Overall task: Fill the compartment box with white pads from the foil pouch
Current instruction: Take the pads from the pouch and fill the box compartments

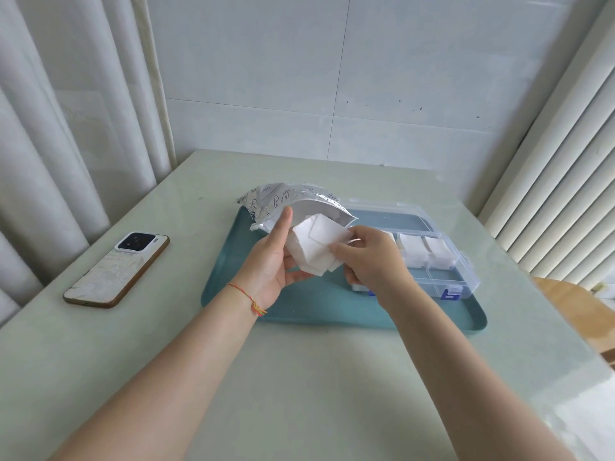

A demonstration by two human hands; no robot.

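A stack of white pads (316, 246) is held between both hands above a teal tray (299, 311). My left hand (269, 264) cups the stack from below and the left, thumb pointing up beside it. My right hand (372, 261) pinches the stack's right edge. Just behind the pads lies the silver foil pouch (286, 201), its mouth open toward me. The clear compartment box (442, 271) sits on the tray's right part with its lid open; its far compartments hold white pads (422, 251), and the near right one looks empty.
A phone (116, 271) lies face down on the pale green table (299, 377), left of the tray. Curtains hang at the left, blinds at the right, and a tiled wall stands behind. A wooden seat (579, 311) shows at the table's right edge.
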